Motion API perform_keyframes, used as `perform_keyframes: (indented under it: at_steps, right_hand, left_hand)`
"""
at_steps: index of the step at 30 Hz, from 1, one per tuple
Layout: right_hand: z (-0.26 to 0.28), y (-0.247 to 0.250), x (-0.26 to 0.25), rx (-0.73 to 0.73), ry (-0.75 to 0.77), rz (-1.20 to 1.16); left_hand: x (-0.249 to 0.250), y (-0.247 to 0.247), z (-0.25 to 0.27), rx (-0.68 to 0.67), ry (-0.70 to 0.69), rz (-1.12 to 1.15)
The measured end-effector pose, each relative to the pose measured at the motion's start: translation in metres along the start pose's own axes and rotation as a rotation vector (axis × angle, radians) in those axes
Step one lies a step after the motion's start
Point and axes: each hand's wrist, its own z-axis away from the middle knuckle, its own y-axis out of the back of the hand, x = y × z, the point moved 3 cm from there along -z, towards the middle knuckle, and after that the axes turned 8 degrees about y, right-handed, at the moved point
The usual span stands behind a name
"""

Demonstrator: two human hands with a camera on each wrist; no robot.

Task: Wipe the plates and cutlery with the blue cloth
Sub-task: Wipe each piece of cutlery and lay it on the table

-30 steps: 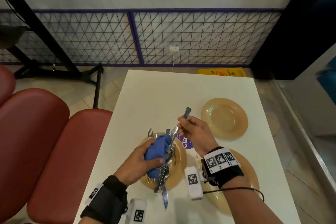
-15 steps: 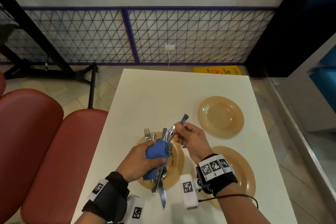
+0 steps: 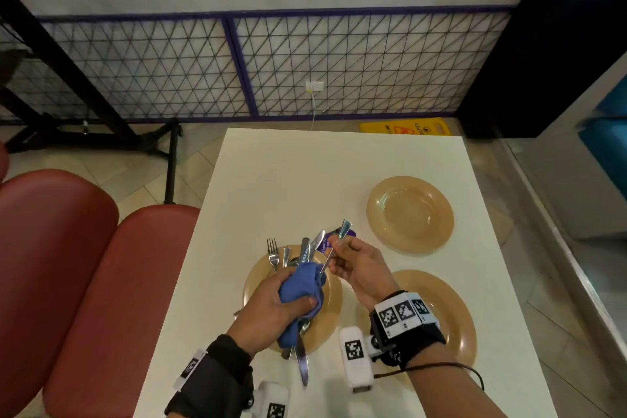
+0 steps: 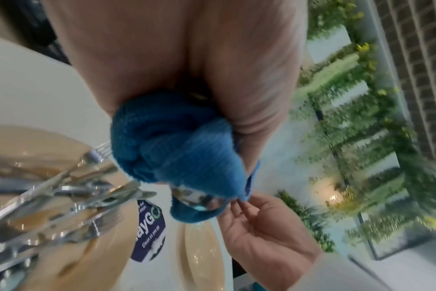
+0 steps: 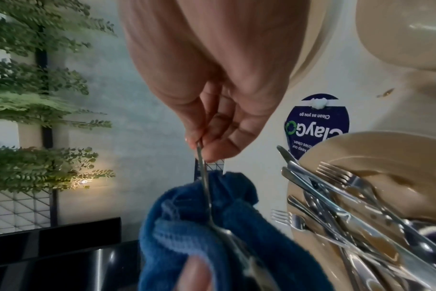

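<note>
My left hand grips the bunched blue cloth above a tan plate loaded with several forks and knives. My right hand pinches the handle of a spoon. The spoon's bowl end is wrapped inside the cloth. A second tan plate lies under my right wrist. A third tan plate sits farther back on the right.
The white table carries a round purple sticker between the plates. Red padded seats stand to the left. A mesh fence and a yellow wet-floor sign lie beyond the table's far edge.
The cloth in my left hand has slid slightly along the spoon, and the spoon handle in my right hand has tilted a little. The plates and the other cutlery have not moved.
</note>
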Motion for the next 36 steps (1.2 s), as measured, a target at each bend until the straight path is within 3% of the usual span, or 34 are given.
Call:
perform_keyframes:
  at_steps: [4, 10, 16, 23, 28, 36]
  right_hand:
    - [-0.005, 0.011, -0.015, 0.025, 0.031, 0.017]
    - [0.006, 0.003, 0.01, 0.015, -0.027, -0.016]
    - [-0.005, 0.018, -0.007, 0.06, 0.011, 0.029]
    - [0.0, 0.009, 0.002, 0.034, -0.024, 0.021]
    - [-0.005, 0.01, -0.01, 0.029, 0.023, 0.039]
    - [-0.017, -0.002, -0.006, 0.024, -0.002, 0.046]
  left_hand:
    - [-0.005, 0.002, 0.002, -0.04, 0.022, 0.023]
    - [-0.002, 0.001, -0.004, 0.081, -0.002, -0.083]
    - [-0.012, -0.003, 0.004, -0.147, 0.085, -0.009]
    - [0.001, -0.012, 0.001, -0.031, 0.049, -0.042]
    - [-0.003, -0.007, 0.006, -0.148, 0.091, -0.028]
    - [-0.003, -0.006, 0.006, -0.14, 0.118, 0.057]
